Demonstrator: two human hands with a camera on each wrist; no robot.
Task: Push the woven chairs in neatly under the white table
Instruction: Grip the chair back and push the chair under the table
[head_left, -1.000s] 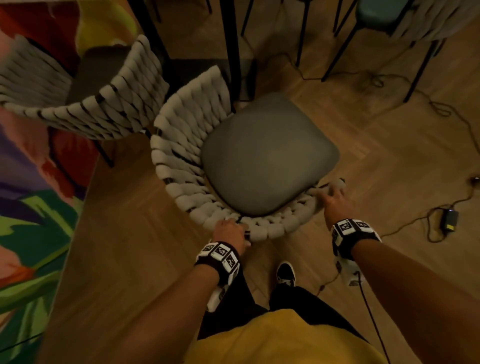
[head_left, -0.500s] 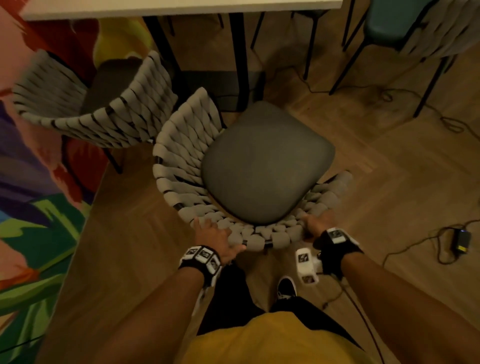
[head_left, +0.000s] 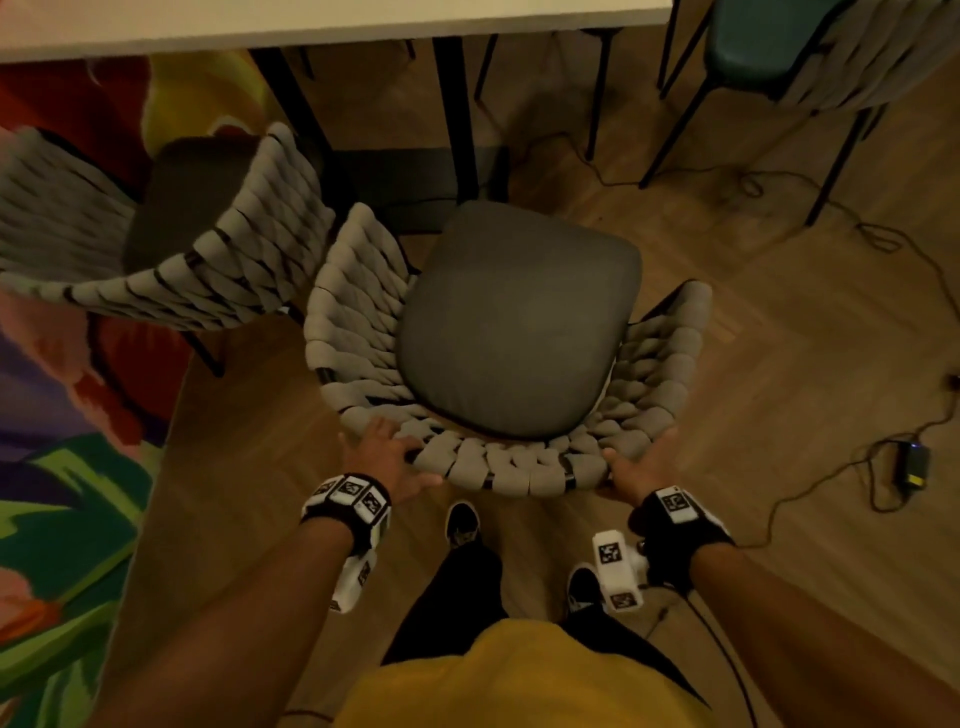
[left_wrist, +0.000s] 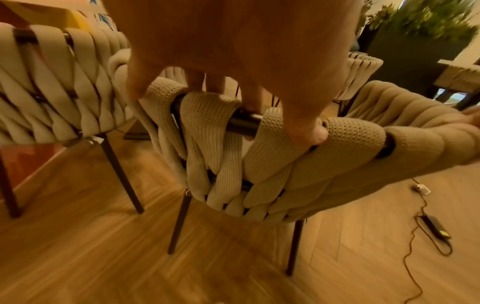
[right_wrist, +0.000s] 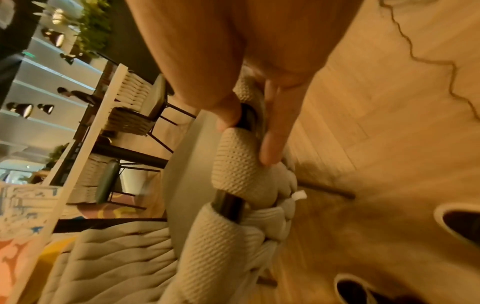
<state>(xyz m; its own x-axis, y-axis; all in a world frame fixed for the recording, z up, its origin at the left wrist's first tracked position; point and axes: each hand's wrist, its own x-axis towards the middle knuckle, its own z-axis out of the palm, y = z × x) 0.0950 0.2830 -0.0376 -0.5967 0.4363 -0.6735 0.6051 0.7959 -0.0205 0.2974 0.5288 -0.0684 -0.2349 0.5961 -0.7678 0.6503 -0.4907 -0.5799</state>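
Fingers (left_wrist: 249, 96) of left hand (head_left: 387, 457) curled over the chair (head_left: 514, 332) back's top rail, thumb (left_wrist: 306, 131) pressed on the weave; fingertips hidden behind the strands. Right hand (head_left: 641, 467) clamped on the same rail at its right end, thumb (right_wrist: 226, 115) one side, fingers (right_wrist: 275, 133) the other, remaining fingers out of sight. Chair standing before the table (head_left: 332, 21), seat front just at its edge. Second chair (head_left: 171, 249) beside it at left, cut off by the frame. Table top mostly out of view.

The head camera is looking steeply down while both wrist cameras are peering close along the woven chair's backrest (head_left: 511, 470), sharing it.
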